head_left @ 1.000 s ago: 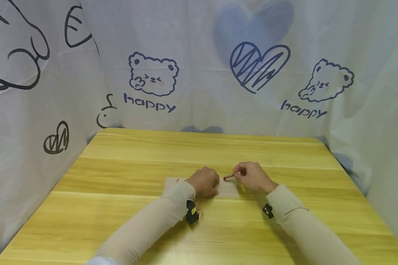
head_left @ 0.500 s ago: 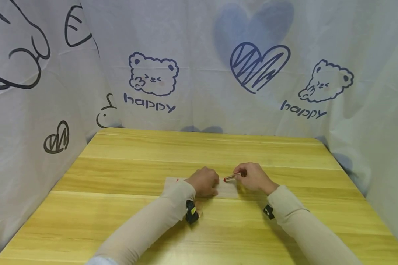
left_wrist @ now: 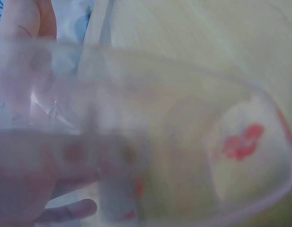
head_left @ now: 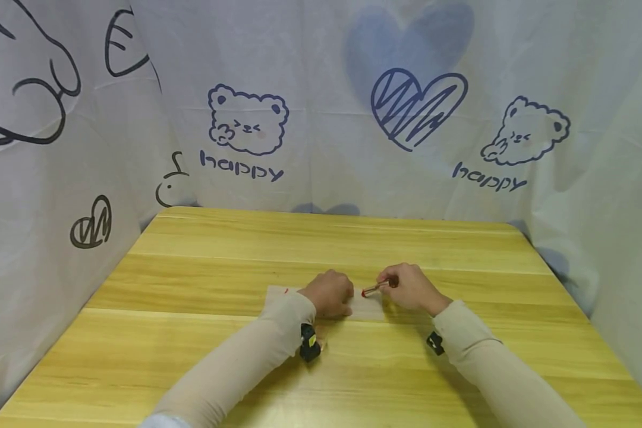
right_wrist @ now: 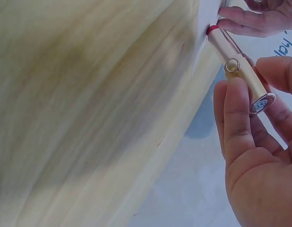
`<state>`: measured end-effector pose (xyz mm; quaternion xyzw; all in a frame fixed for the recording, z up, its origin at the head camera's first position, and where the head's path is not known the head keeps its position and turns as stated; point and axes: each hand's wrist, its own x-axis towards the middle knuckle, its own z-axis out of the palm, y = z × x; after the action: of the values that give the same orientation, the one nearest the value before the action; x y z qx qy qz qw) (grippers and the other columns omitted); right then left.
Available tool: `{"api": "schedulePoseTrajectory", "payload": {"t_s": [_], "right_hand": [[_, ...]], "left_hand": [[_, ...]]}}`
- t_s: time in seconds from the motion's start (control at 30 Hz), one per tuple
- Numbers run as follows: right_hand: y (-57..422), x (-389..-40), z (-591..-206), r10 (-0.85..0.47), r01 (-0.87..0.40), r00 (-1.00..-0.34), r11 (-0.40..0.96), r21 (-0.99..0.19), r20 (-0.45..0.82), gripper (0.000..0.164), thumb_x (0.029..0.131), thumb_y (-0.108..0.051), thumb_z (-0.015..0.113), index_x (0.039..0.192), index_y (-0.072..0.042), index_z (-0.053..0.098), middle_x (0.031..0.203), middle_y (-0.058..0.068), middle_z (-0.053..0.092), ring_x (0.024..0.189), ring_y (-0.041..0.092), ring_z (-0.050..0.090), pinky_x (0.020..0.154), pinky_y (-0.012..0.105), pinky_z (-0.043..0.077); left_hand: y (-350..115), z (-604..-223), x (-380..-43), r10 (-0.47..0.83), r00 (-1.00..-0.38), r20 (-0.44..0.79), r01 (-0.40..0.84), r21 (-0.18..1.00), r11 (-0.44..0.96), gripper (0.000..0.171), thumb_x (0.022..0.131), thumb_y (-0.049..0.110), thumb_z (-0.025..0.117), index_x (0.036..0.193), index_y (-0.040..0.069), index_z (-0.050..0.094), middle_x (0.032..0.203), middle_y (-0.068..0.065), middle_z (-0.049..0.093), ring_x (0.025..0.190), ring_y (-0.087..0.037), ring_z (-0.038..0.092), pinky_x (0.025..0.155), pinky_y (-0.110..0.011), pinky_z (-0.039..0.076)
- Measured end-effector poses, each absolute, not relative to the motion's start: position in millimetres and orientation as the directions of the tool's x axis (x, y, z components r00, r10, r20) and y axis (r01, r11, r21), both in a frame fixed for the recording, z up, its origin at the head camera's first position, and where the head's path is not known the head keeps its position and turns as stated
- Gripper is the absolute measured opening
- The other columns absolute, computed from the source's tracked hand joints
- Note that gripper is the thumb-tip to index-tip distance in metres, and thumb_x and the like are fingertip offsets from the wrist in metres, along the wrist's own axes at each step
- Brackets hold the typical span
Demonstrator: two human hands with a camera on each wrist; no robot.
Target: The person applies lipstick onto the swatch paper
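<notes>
A lipstick (head_left: pixel 375 288) with a red tip and a gold tube is pinched between the thumb and fingers of my right hand (head_left: pixel 411 286). Its tip meets the right part of a thin whitish sheet of paper (head_left: pixel 368 307). In the right wrist view the lipstick (right_wrist: pixel 240 71) shows a small ring on its side and a patterned end. My left hand (head_left: pixel 329 292) rests on the middle of the sheet, covering much of it. A short red mark (head_left: pixel 286 290) shows at the sheet's upper left. A blurred clear plastic piece (left_wrist: pixel 150 90) fills much of the left wrist view.
The wooden table (head_left: pixel 257 244) stretches around the paper on all sides. White curtains (head_left: pixel 326 71) with drawn bears and hearts hang behind and beside it. Small black devices (head_left: pixel 310 343) sit at both wrists.
The lipstick tip and my right hand have shifted slightly toward me over the sheet. My left hand and the paper have stayed in place.
</notes>
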<state>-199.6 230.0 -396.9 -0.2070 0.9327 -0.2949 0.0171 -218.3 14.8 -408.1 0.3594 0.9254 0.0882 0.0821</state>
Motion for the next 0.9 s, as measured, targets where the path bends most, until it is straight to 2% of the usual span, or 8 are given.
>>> {"api": "schedulePoseTrajectory", "payload": {"t_s": [0.13, 0.23, 0.43, 0.73, 0.9], "right_hand": [[229.3, -198.2, -397.2, -0.404, -0.379, -0.911, 0.74, -0.556, 0.083, 0.009, 0.089, -0.005, 0.066, 0.095, -0.005, 0.073, 0.085, 0.0, 0.068, 0.069, 0.011, 0.055, 0.063, 0.031, 0.048], [228.5, -197.3, -397.9, -0.406, -0.367, -0.912, 0.743, -0.56, 0.06, 0.009, 0.089, -0.007, 0.066, 0.095, -0.007, 0.073, 0.084, -0.001, 0.067, 0.07, 0.01, 0.056, 0.065, 0.031, 0.048], [228.6, -197.3, -394.6, -0.409, -0.361, -0.911, 0.741, -0.566, 0.045, 0.009, 0.089, -0.008, 0.065, 0.093, -0.009, 0.073, 0.082, -0.004, 0.066, 0.067, 0.011, 0.055, 0.063, 0.032, 0.047], [229.8, -196.9, -391.5, -0.434, -0.38, -0.9, 0.732, -0.566, 0.043, 0.009, 0.088, -0.007, 0.065, 0.091, -0.01, 0.073, 0.08, -0.004, 0.067, 0.064, 0.011, 0.054, 0.061, 0.03, 0.046], [230.8, -196.1, -391.0, -0.459, -0.405, -0.887, 0.72, -0.563, 0.052, 0.008, 0.087, -0.007, 0.066, 0.091, -0.008, 0.073, 0.079, -0.003, 0.067, 0.063, 0.011, 0.052, 0.059, 0.03, 0.044]], "left_hand": [[12.6, -407.8, -215.4, 0.69, -0.72, -0.075, 0.659, 0.237, 0.713, 0.018, 0.083, 0.028, 0.077, 0.08, 0.012, 0.07, 0.071, 0.008, 0.054, 0.068, -0.012, 0.047, 0.063, -0.029, 0.042], [12.1, -409.8, -215.1, 0.685, -0.724, -0.084, 0.653, 0.238, 0.719, 0.019, 0.083, 0.028, 0.078, 0.078, 0.014, 0.068, 0.07, 0.008, 0.052, 0.067, -0.012, 0.046, 0.061, -0.029, 0.04], [14.7, -410.1, -218.3, 0.667, -0.739, -0.098, 0.637, 0.222, 0.738, 0.019, 0.083, 0.032, 0.078, 0.083, 0.015, 0.07, 0.074, 0.007, 0.056, 0.069, -0.012, 0.047, 0.062, -0.03, 0.04], [15.8, -409.6, -219.9, 0.672, -0.735, -0.095, 0.644, 0.215, 0.735, 0.02, 0.082, 0.032, 0.079, 0.077, 0.017, 0.067, 0.069, 0.007, 0.053, 0.065, -0.012, 0.044, 0.059, -0.03, 0.037], [15.0, -410.1, -219.7, 0.668, -0.739, -0.091, 0.638, 0.223, 0.737, 0.019, 0.082, 0.033, 0.079, 0.089, 0.015, 0.074, 0.081, 0.007, 0.063, 0.071, -0.011, 0.049, 0.064, -0.031, 0.043]]}}
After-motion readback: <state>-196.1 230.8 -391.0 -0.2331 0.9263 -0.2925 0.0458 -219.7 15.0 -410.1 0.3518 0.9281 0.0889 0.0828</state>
